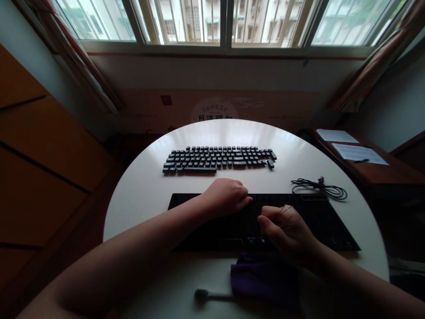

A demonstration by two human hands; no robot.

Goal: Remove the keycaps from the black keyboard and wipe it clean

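Note:
A black keyboard base with its keycaps off lies on the round white table in front of me. My left hand rests on its upper middle with the fingers curled down onto it. My right hand hovers over the base's middle, fingers closed in a pinch; what they hold is too dark to make out. The removed black keycaps are laid out in keyboard order farther back on the table.
A coiled black cable lies right of the keycaps. A purple cloth and a small brush sit at the table's near edge. A side desk with papers stands to the right, a wooden cabinet to the left.

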